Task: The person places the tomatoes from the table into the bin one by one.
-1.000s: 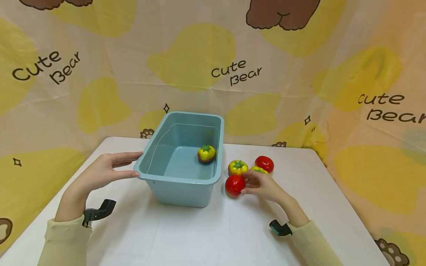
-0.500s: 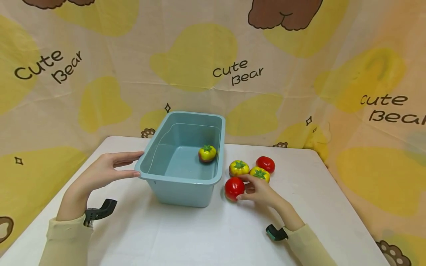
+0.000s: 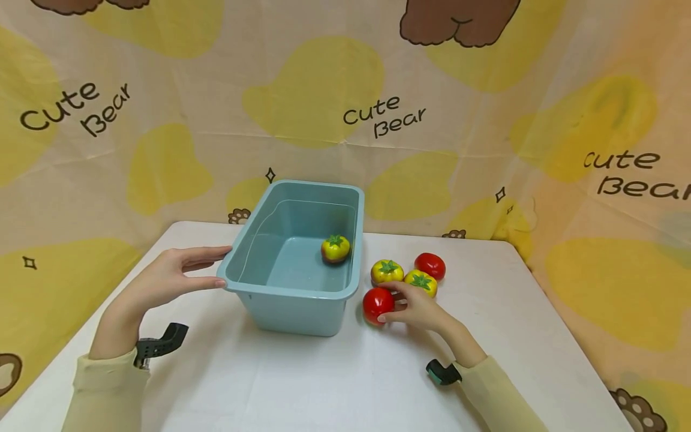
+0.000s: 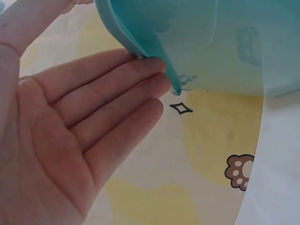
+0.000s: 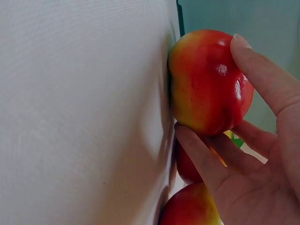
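Thumb and fingers of my right hand (image 3: 418, 309) pinch a glossy red tomato (image 3: 378, 306) from its right side, just right of the blue bin. Close up in the right wrist view, the same tomato (image 5: 208, 82) shows red with yellow patches, low against the white tabletop. My left hand (image 3: 167, 277), fingers straight, touches the left rim of the light blue bin (image 3: 291, 312) near its front corner. In the left wrist view the fingertips lie along the bin's rim (image 4: 115, 30). Inside the bin sits one yellow tomato (image 3: 335, 249) with a green leafy top.
Behind my right hand stand two yellow tomatoes with green tops, one nearer the bin (image 3: 386, 271) and one to its right (image 3: 421, 282), plus a red tomato (image 3: 430, 266). A printed cloth (image 3: 302, 90) rises behind the white table (image 3: 302, 384).
My right hand and the red tomato have shifted slightly left and toward me, uncovering the yellow tomato behind. My left hand and the bin hold their place.
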{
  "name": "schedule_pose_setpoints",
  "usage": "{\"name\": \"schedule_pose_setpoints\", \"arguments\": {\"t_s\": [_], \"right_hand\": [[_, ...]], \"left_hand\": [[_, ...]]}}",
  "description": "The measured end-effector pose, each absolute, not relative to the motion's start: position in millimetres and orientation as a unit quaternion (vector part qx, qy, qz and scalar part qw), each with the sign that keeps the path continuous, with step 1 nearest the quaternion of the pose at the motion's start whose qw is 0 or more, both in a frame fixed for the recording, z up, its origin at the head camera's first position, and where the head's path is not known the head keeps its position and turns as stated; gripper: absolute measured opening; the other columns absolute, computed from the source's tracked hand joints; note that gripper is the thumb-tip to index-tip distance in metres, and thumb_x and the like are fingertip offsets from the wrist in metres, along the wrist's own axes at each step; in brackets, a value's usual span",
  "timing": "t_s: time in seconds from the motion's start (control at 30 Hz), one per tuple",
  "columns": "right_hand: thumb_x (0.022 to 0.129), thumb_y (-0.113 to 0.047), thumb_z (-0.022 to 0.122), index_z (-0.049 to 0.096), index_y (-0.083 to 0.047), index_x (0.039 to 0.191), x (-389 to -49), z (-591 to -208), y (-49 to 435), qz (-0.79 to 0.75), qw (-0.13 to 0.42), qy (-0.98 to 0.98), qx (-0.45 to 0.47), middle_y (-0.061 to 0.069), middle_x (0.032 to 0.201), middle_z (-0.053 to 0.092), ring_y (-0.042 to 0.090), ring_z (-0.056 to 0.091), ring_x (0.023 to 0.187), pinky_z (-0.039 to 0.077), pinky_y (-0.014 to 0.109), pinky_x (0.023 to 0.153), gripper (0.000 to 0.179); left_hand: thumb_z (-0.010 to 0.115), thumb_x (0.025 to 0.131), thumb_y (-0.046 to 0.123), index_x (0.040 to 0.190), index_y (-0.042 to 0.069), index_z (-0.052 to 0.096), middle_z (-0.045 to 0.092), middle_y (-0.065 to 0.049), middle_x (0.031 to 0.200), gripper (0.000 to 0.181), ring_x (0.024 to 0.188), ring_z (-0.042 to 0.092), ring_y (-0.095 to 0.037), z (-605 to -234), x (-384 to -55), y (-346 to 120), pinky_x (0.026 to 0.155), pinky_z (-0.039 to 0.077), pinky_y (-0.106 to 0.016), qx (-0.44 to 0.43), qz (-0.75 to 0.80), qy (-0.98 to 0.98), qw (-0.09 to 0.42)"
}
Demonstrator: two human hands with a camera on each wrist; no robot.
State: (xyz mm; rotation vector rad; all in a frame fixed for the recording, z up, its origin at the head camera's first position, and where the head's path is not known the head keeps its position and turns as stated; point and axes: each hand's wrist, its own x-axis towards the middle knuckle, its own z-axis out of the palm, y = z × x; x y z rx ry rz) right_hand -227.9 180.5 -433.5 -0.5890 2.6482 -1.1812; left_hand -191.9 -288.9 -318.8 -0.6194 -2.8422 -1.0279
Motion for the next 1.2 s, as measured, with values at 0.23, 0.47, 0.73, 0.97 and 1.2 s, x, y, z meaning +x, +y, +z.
{"name": "schedule_pose_setpoints", "arguments": {"t_s": [0.23, 0.47, 0.73, 0.97, 1.2], "right_hand": [[0.073, -0.034, 0.082, 0.052, -0.018, 0.134, -228.1, -432.1, 179.6, -0.402, 0.097, 0.889, -0.196, 0.002, 0.121, 0.059, 0.022, 0.057, 0.108, 0.057, 0.030, 0.084, 0.069], [0.073, -0.034, 0.082, 0.052, -0.017, 0.134, -229.0, -433.4, 181.1, -0.400, 0.099, 0.890, -0.198, 0.003, 0.120, 0.060, 0.022, 0.058, 0.108, 0.057, 0.029, 0.084, 0.070], [0.074, -0.034, 0.082, 0.051, -0.015, 0.134, -228.8, -432.9, 182.6, -0.400, 0.100, 0.889, -0.201, 0.003, 0.120, 0.060, 0.022, 0.058, 0.107, 0.057, 0.028, 0.084, 0.070], [0.074, -0.033, 0.082, 0.052, -0.015, 0.134, -228.5, -431.5, 183.8, -0.400, 0.096, 0.888, -0.203, 0.003, 0.120, 0.060, 0.022, 0.058, 0.107, 0.057, 0.027, 0.084, 0.070], [0.073, -0.034, 0.082, 0.052, -0.015, 0.134, -226.4, -427.6, 183.3, -0.406, 0.098, 0.886, -0.203, 0.003, 0.119, 0.061, 0.022, 0.058, 0.108, 0.057, 0.026, 0.083, 0.070]], "left_hand": [[0.076, 0.080, 0.036, 0.132, 0.023, 0.058, 0.061, 0.001, 0.130, 0.056, 0.108, 0.052, 0.015, -318.8, -191.7, -289.8, 0.090, 0.043, -0.004, -0.209, -0.338, -0.917, 0.035], [0.076, 0.080, 0.036, 0.132, 0.020, 0.058, 0.061, -0.002, 0.130, 0.058, 0.108, 0.052, 0.015, -318.1, -192.9, -289.0, 0.090, 0.042, -0.003, -0.215, -0.336, -0.916, 0.034], [0.076, 0.079, 0.038, 0.133, 0.021, 0.057, 0.060, -0.002, 0.131, 0.059, 0.108, 0.051, 0.016, -316.9, -193.1, -288.4, 0.091, 0.042, -0.003, -0.211, -0.338, -0.917, 0.024], [0.075, 0.080, 0.038, 0.133, 0.020, 0.057, 0.060, -0.002, 0.130, 0.059, 0.107, 0.052, 0.015, -316.5, -191.9, -288.3, 0.090, 0.043, -0.004, -0.204, -0.340, -0.918, 0.023], [0.075, 0.080, 0.039, 0.133, 0.020, 0.057, 0.059, -0.001, 0.131, 0.059, 0.115, 0.060, -0.009, -317.3, -191.7, -289.1, 0.090, 0.044, -0.005, -0.198, -0.343, -0.918, 0.017]]}}
